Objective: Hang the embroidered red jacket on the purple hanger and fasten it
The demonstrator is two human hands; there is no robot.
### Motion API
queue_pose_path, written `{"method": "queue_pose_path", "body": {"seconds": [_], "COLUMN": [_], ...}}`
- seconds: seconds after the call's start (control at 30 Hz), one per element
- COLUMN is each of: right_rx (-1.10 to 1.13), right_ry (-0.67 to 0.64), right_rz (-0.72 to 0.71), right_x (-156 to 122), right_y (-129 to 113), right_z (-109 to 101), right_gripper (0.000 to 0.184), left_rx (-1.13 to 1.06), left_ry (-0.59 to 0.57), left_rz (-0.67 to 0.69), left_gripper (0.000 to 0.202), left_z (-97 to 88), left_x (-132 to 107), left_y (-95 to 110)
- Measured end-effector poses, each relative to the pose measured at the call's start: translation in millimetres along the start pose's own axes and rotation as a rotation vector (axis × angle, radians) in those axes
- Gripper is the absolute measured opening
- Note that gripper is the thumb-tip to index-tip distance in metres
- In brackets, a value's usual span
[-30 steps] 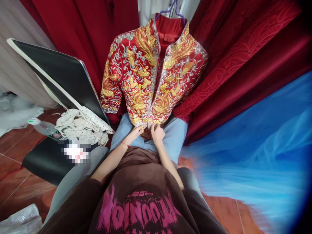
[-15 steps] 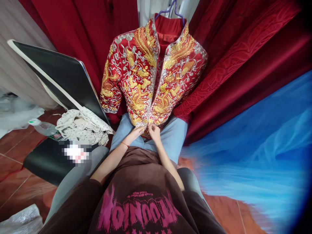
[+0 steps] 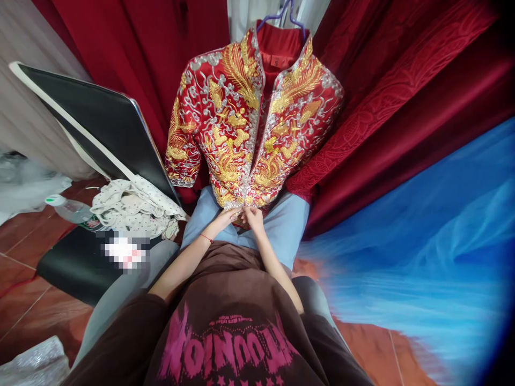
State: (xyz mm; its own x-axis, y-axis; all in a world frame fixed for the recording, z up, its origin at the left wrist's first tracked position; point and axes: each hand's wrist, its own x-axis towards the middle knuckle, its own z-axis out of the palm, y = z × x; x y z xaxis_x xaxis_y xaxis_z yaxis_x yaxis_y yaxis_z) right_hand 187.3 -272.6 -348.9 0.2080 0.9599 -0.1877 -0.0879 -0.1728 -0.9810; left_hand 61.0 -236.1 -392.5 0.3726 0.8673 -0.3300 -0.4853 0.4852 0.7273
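Note:
A red jacket [image 3: 233, 120] with gold and silver embroidery hangs from a purple hanger [image 3: 286, 13] in front of me. Its front edges part at the collar and meet near the hem, which lies over my knees. My left hand [image 3: 226, 218] is closed on the hem, left of the front opening. Right beside it, my right hand [image 3: 254, 219] has its fingers pinched at the bottom of the opening. Whether a small fastener sits between the fingertips is too small to tell.
On my left stands a black chair [image 3: 92, 120] with a dotted white cloth bag [image 3: 124, 209] and a plastic bottle [image 3: 70, 208] on its seat. Dark red curtains [image 3: 382, 107] hang behind the jacket. Blue tulle [image 3: 418, 241] spreads at the right over the tiled floor [image 3: 364, 343].
My right hand has shifted very slightly to the left at the hem. Otherwise the jacket and my left hand stay in place.

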Motion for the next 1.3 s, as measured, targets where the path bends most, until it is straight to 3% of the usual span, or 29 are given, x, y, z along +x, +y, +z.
{"method": "queue_pose_path", "body": {"seconds": [0.33, 0.77, 0.93, 1.13, 1.3], "right_rx": [0.184, 0.21, 0.215, 0.23, 0.19], "right_ry": [-0.106, -0.056, -0.025, -0.054, -0.081], "right_rz": [0.13, 0.191, 0.113, 0.001, -0.249], "right_x": [-2, 7, 18, 26, 36], "right_y": [-9, -28, -61, -121, -179], "right_z": [-2, 9, 12, 16, 15], "right_gripper": [0.025, 0.016, 0.016, 0.02, 0.026], "left_rx": [0.002, 0.054, 0.095, 0.22, 0.49], "left_ry": [-0.041, 0.056, 0.128, 0.164, 0.137], "left_rz": [0.091, 0.153, 0.198, 0.149, 0.022], "left_gripper": [0.007, 0.041, 0.053, 0.057, 0.055], "left_z": [8.4, 5.8, 6.1, 9.6, 16.9], "left_x": [-5, 3, 6, 0, -13], "left_y": [0, -9, -11, -5, 8]}}
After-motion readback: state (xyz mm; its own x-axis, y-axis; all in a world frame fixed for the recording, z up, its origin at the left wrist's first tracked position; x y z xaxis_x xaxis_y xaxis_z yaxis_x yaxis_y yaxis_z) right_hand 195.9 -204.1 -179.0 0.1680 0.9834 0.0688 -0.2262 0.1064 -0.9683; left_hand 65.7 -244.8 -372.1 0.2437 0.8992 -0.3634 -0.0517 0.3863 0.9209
